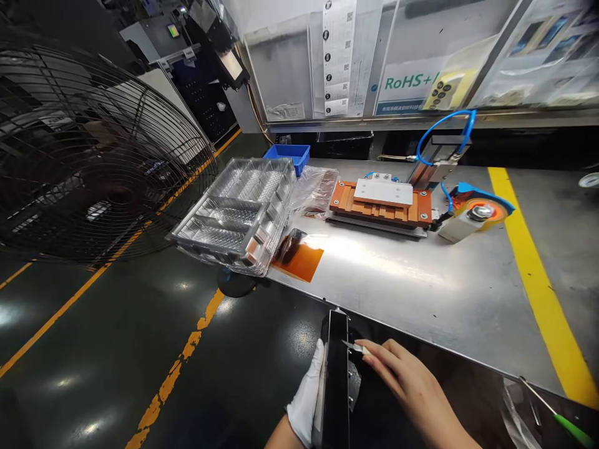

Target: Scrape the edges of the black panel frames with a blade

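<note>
My left hand (305, 394), in a white glove, grips a long black bar-shaped part (337, 380) from its left side, holding it upright in view just off the bench's front edge. Small metal bits show along the part's right edge. Bare, my right hand (406, 385) pinches a small pointed blade (355, 347) between thumb and fingers. The blade's tip points left at that right edge, near the upper end; whether it touches cannot be made out. A piece of clear film (354, 385) shows beside the part, below the blade.
On the metal bench (397, 274) stand stacked clear plastic trays (255, 202), a blue bin (287, 156), an orange clamping fixture (381, 202) with blue air hose, and a tape roll (482, 213). An orange sheet (304, 265) lies near the edge. A green-handled tool (571, 429) is lower right; a large fan (103, 156) stands left.
</note>
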`<act>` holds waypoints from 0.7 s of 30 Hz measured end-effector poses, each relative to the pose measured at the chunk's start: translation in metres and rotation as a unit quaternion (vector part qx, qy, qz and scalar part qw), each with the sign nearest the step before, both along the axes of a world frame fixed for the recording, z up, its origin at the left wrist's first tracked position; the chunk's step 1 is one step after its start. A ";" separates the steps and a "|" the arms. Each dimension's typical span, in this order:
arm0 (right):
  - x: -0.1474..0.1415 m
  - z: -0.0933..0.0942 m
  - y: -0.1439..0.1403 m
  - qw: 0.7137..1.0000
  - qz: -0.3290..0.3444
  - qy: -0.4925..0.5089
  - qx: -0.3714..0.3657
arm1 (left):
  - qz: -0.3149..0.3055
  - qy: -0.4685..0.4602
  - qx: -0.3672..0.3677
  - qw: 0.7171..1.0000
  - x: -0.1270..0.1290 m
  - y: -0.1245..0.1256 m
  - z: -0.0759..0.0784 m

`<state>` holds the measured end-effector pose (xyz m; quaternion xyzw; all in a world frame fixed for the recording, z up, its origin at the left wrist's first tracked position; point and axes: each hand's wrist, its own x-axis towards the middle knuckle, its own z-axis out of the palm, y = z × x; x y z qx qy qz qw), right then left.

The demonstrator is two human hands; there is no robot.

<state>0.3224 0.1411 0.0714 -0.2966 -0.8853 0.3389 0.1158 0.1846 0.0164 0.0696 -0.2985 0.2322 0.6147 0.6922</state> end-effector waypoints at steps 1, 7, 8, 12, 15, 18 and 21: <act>0.001 0.001 -0.003 1.000 0.010 -0.001 -0.011 | -0.009 -0.003 0.012 1.000 0.000 -0.001 -0.001; 0.004 -0.002 0.003 1.000 -0.018 -0.011 -0.014 | -0.063 0.074 -0.008 0.995 0.000 -0.015 -0.015; 0.004 -0.004 0.006 0.999 -0.029 -0.019 -0.011 | -0.069 0.090 -0.014 0.994 0.001 -0.017 -0.016; 0.003 -0.012 0.012 0.997 -0.050 -0.055 -0.007 | -0.060 0.056 0.010 0.997 0.002 -0.016 -0.015; 0.005 -0.020 0.014 0.995 -0.061 -0.073 -0.024 | -0.065 0.040 -0.007 0.997 0.001 -0.017 -0.016; 0.023 -0.032 0.035 0.986 -0.117 -0.121 -0.020 | -0.139 0.092 -0.031 0.986 -0.005 -0.032 -0.019; 0.048 -0.037 0.066 0.968 -0.188 -0.165 -0.027 | -0.186 0.135 -0.022 0.973 -0.009 -0.051 -0.017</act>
